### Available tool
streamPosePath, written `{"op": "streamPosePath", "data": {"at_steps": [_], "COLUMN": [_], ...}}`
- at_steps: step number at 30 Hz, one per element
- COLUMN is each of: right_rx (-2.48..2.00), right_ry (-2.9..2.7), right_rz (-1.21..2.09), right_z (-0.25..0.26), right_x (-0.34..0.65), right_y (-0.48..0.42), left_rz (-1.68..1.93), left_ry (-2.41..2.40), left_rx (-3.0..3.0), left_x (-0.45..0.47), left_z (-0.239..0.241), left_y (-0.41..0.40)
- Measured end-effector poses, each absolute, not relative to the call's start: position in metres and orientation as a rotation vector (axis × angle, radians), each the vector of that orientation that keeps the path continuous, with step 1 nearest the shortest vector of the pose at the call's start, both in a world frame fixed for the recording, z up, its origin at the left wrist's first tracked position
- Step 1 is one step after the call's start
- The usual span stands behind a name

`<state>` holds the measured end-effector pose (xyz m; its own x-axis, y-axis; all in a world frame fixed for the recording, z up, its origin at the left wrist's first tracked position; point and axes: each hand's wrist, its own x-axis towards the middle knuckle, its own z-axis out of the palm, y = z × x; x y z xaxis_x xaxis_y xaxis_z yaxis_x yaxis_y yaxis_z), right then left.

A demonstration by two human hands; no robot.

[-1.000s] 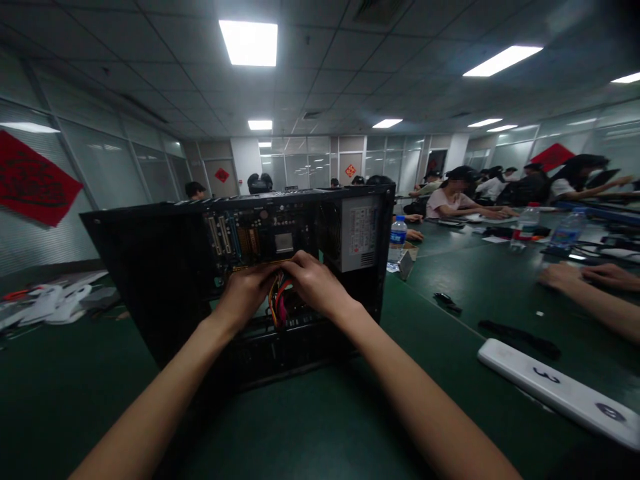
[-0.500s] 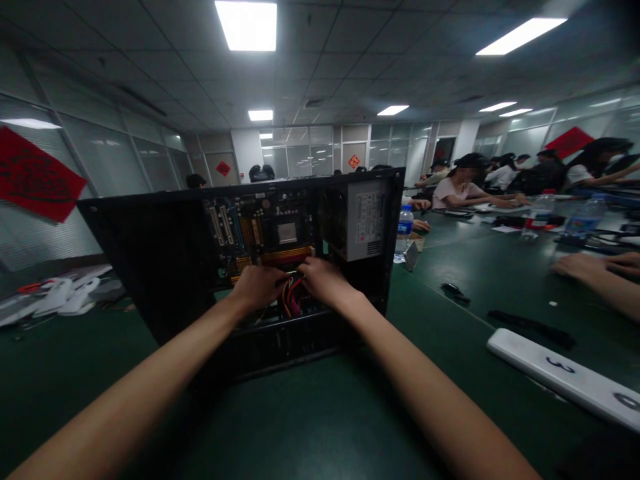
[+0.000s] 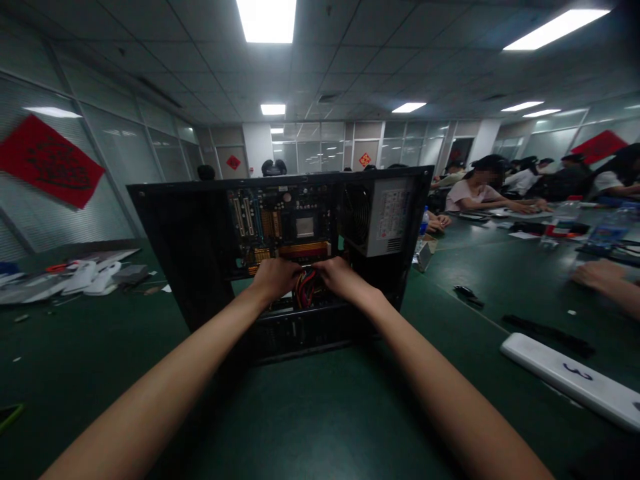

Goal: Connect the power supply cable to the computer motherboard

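A black computer case [image 3: 185, 267] stands open in front of me on the green table [image 3: 300, 413]. Inside it are the motherboard [image 3: 315, 200] with a bare square processor [image 3: 305, 227], red and yellow memory slots [image 3: 306, 251], and a silver power supply [image 3: 387, 217] at upper right. My left hand [image 3: 275, 277] and my right hand [image 3: 343, 275] reach in just below the slots. Both are closed, with fingertips pinching at the top of a bundle of red, orange and black cables [image 3: 306, 291]. The cable ends are hidden by the fingers.
At right lie a white power strip [image 3: 575, 379] marked 3, a black strap [image 3: 547, 333] and a small black object [image 3: 469, 295]. Bottles [image 3: 563, 220] stand farther off, near other people. A co-worker's hand [image 3: 597, 275] rests at the right edge. Papers and white parts [image 3: 93, 277] lie at left.
The view has swung slightly left, so the case appears farther right. Both hands stay at the cables, which show a little more between them.
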<state>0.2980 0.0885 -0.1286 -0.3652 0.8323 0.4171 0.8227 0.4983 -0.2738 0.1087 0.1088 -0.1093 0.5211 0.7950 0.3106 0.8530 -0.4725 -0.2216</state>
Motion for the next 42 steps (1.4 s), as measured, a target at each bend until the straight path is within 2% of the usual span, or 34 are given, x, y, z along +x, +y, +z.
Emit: {"op": "streamPosePath", "data": {"at_steps": [8,20,42], "right_rx": [-1.424,-1.379,-1.362], "right_ry": [-2.196,-2.145,-2.132], "right_rz": [-0.044,-0.019,0.089], "right_z": [-0.133,-0.130,-0.131], "right_x": [0.299,0.293,0.292], "right_y": [0.109,0.093,0.090], "left_rz": [-0.331,-0.500,-0.418], "left_ry": [-1.450,-1.579,-1.560], "left_rx": [-2.423,-2.383,-2.386], "left_x": [0.106,0.105,0.107], "left_z": [-0.112,-0.112,-0.114], "left_y": [0.112,0.112,0.113]}}
